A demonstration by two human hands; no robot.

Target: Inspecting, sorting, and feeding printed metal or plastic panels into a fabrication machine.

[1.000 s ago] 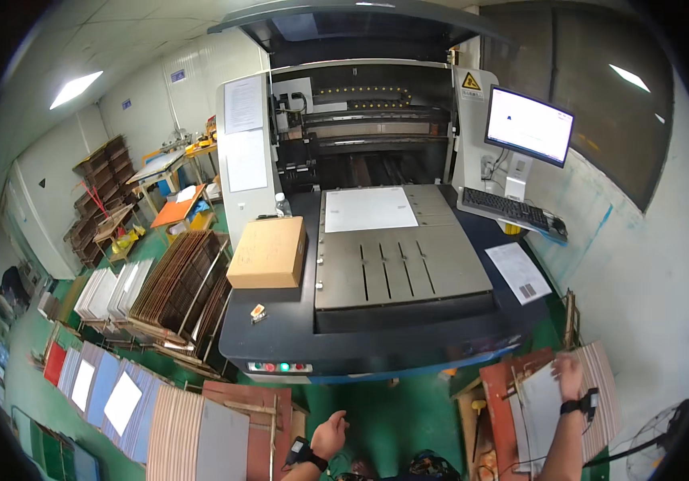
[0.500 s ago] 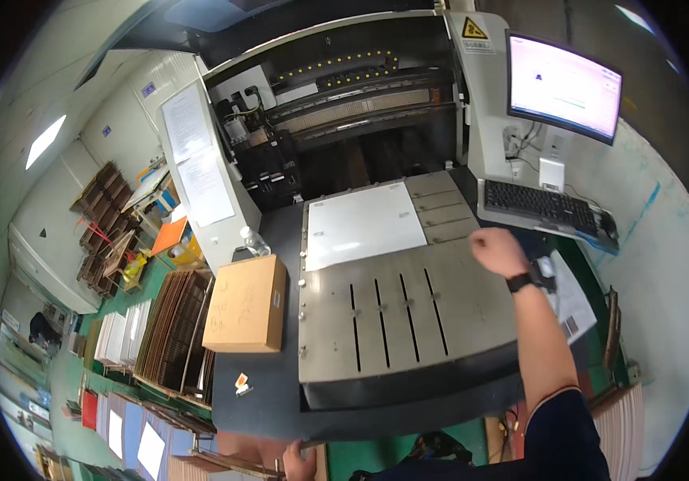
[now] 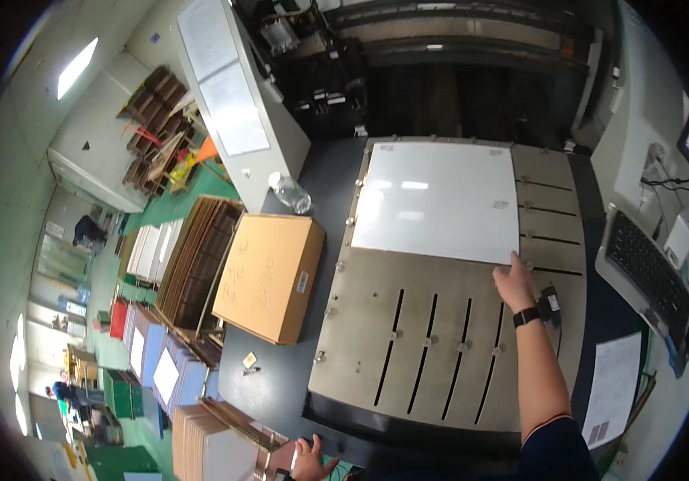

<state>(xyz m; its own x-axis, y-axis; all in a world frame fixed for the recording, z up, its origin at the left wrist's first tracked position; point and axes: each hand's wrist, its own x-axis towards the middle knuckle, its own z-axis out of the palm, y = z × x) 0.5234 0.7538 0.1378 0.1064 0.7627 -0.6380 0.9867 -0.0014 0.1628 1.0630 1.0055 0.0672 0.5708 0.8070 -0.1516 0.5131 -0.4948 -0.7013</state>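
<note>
A glossy white board lies flat on the far part of the metal machine bed. My right hand is at the board's near right corner; its index finger points forward and the tip seems to touch the corner. The other fingers are curled in, with nothing visible in them. Low in the picture, my left hand has its fingers apart beside the dark table's front edge and holds nothing that I can see. A small dark device with a pale face lies on the bed beside my right wrist.
Left of the bed stand a cardboard box and a clear bottle. Round knobs sit in the bed's slots. A keyboard and a printed sheet are at the right. Stacked boards stand below the table's left side.
The view has swung right and closer to the bed. My right hand has moved from the bed's right side to the white board's near corner, index finger now forward. My left hand's fingers have spread.
</note>
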